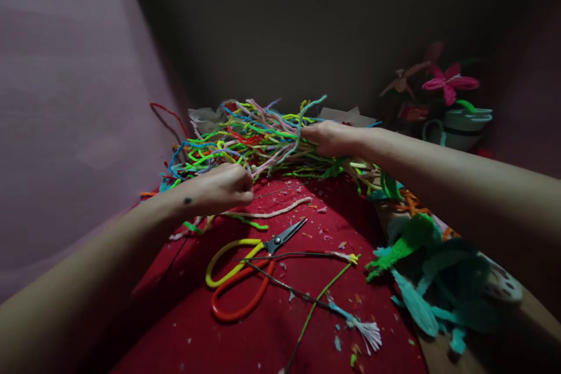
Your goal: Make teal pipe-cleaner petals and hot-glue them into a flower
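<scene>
A tangled heap of many-coloured pipe cleaners (263, 134) lies at the far side of the red cloth. My right hand (328, 137) reaches into the heap from the right, its fingers closed on pipe cleaners. A pale teal strand curves up beside its fingertips. My left hand (230, 184) is closed at the near left edge of the heap, and a pink strand runs close by its knuckles. Its fingertips are turned away, so I cannot make out what it holds. Nearer me lie scissors (245, 269) with one yellow and one red handle, blades partly apart.
Wire stems, one with a white frayed tip (366, 333), cross near the scissors. Scraps of fluff dot the red cloth (197, 345). On the right are green and teal fuzzy leaf shapes (416, 298), a pale cup (467, 128) and a pink flower (451, 83). A wall stands behind.
</scene>
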`<state>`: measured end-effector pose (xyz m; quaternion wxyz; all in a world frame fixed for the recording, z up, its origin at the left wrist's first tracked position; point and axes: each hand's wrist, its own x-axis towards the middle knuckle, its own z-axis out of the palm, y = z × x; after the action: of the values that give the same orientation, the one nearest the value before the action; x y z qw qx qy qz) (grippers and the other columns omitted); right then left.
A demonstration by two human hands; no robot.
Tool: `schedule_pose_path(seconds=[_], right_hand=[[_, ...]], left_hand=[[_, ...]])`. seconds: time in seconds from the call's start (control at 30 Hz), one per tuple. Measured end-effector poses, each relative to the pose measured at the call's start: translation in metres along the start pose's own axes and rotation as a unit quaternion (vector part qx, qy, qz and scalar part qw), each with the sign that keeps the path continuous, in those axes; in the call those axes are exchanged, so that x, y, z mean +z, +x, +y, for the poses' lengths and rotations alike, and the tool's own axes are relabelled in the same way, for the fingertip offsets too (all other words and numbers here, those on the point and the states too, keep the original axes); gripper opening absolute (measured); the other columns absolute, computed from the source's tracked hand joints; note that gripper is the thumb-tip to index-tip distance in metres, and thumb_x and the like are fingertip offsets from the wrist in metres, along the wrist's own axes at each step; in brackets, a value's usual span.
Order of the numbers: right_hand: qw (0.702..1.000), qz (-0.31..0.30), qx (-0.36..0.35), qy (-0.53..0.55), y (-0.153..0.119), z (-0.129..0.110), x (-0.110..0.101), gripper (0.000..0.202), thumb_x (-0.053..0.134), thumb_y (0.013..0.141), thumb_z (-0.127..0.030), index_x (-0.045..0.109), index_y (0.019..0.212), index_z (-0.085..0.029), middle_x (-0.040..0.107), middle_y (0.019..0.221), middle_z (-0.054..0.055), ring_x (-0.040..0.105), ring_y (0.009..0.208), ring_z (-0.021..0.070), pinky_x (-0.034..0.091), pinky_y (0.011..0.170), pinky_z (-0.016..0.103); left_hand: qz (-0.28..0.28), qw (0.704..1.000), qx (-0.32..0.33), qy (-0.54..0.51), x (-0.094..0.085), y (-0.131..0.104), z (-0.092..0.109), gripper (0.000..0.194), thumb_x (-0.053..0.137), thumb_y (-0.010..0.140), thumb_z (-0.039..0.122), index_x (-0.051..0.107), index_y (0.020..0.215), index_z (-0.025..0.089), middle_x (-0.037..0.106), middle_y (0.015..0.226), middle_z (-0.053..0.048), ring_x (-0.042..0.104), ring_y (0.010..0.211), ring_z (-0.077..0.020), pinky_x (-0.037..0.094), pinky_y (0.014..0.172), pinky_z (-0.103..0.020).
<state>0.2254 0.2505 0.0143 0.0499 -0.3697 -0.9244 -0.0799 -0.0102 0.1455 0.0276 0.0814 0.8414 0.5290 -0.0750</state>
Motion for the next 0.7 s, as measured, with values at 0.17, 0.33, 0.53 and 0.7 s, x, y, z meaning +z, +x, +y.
schedule_pose_path(seconds=[0.17,0.33,0.53,0.7], right_hand=[[1.000,-0.017,0.006,-0.009,0.000,-0.004,0.000,0.037,0.045,0.066,-0.009,0.051,0.101,-0.021,0.062,0.096,0.007,0.056,0.081,0.0177,0.038,0.063,0.025],[0.999,-0.039,0.004,-0.035,-0.006,-0.019,0.002,0.042,0.053,0.068,-0.029,0.049,0.108,-0.014,0.059,0.098,0.013,0.057,0.083,0.0226,0.041,0.065,0.028],[0.993,-0.066,0.024,-0.091,-0.008,-0.037,0.015,0.055,0.057,0.064,-0.022,0.045,0.118,-0.016,0.056,0.105,0.015,0.057,0.086,0.0257,0.042,0.064,0.031],[0.999,-0.030,0.007,-0.033,-0.001,-0.023,0.009,0.055,0.050,0.067,-0.011,0.043,0.121,-0.021,0.057,0.107,0.011,0.057,0.090,0.0225,0.043,0.066,0.027]], left_hand=[[-0.073,0.986,-0.009,-0.152,0.005,-0.038,-0.001,0.018,0.043,0.073,0.028,0.049,0.062,0.015,0.037,0.054,0.003,0.032,0.048,-0.0059,0.024,0.045,-0.020],[-0.150,0.961,0.025,-0.230,0.016,-0.058,0.029,0.017,0.043,0.074,0.026,0.052,0.065,0.015,0.048,0.055,0.002,0.040,0.048,-0.0064,0.028,0.045,-0.018],[-0.025,0.972,0.009,-0.235,0.021,-0.035,0.027,0.019,0.042,0.075,0.026,0.056,0.070,0.015,0.057,0.063,0.001,0.050,0.057,-0.0092,0.036,0.051,-0.018],[0.126,0.987,0.025,-0.100,0.034,0.009,0.001,0.022,0.043,0.075,0.025,0.059,0.087,0.017,0.062,0.082,-0.003,0.056,0.075,-0.0144,0.042,0.068,-0.025]])
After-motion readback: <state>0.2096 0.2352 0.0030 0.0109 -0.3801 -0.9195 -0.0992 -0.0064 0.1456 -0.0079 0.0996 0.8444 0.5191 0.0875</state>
